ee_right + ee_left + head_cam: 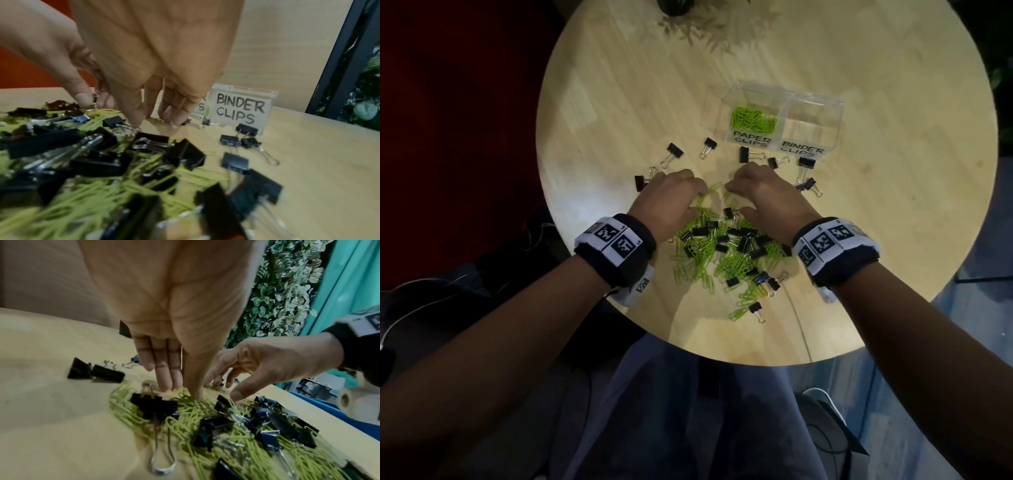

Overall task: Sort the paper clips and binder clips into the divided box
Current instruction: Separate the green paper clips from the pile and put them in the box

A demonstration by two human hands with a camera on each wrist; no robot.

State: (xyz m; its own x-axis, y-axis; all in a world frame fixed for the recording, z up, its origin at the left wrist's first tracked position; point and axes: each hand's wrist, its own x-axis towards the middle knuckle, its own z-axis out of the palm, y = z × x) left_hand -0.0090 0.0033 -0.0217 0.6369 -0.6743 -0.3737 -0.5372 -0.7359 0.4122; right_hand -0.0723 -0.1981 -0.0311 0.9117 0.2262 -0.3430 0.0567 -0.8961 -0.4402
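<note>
A mixed pile (726, 253) of green paper clips and black binder clips lies mid-table. My left hand (671, 198) reaches down at the pile's far left; its straight fingertips (166, 384) and thumb touch green paper clips (185, 404). My right hand (756, 192) hovers at the far right of the pile, fingers spread, fingertips (170, 120) on the bare wood and holding nothing. The clear divided box (784, 89) stands beyond. Its PAPER CLIPS side holds green clips (752, 118); the BINDER CLIPS side (240, 107) looks empty.
Loose binder clips lie between the hands and the box (746, 154), (806, 161), (674, 150). Another sits by the left hand (640, 181). A potted plant (678, 5) stands at the round table's far edge. A thin cable (798, 318) crosses the near side.
</note>
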